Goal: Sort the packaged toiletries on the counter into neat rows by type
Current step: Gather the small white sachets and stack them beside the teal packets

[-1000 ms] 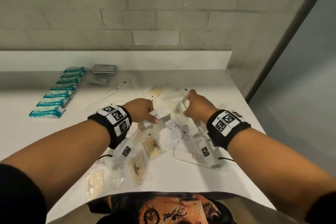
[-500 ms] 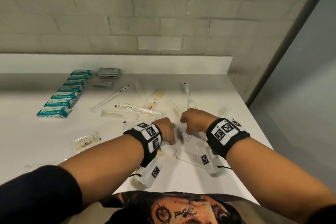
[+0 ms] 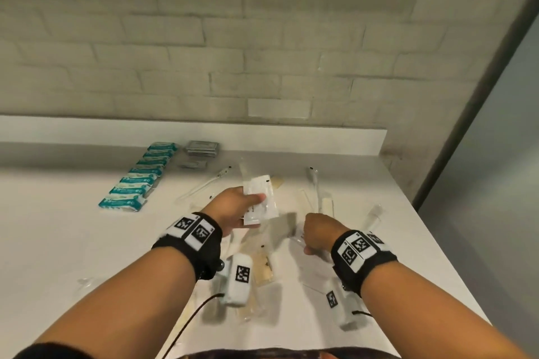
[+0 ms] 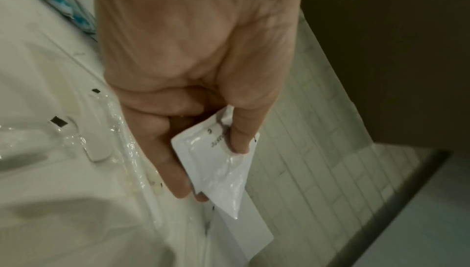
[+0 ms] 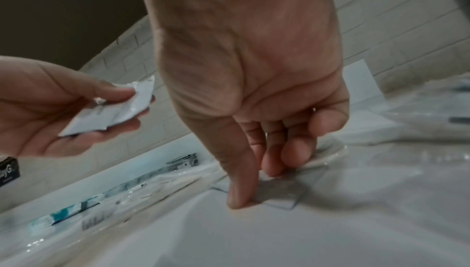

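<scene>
My left hand [image 3: 233, 207] is raised above the counter and pinches white sachets [image 3: 260, 198] between thumb and fingers; the same white sachets [image 4: 216, 162] fill the left wrist view. My right hand [image 3: 318, 232] is down on the pile, fingertips [image 5: 269, 168] pinching the edge of a clear flat packet [image 5: 287, 189] lying on the counter. Loose clear packets of toiletries [image 3: 262, 265] lie under and between both wrists. A row of teal-and-white packets [image 3: 137, 178] runs along the back left, with a stack of grey sachets [image 3: 202, 148] beside it.
Long clear-wrapped toothbrush-like items [image 3: 313, 183] and another long wrapped stick [image 3: 204, 186] lie scattered mid-counter. The white counter [image 3: 58, 227] ends at a raised ledge and brick wall behind; its right edge [image 3: 431, 245] drops off beside a grey wall.
My left hand has lifted up and forward from the pile with white sachets in its fingers. My right hand stayed low on the pile, shifting slightly right.
</scene>
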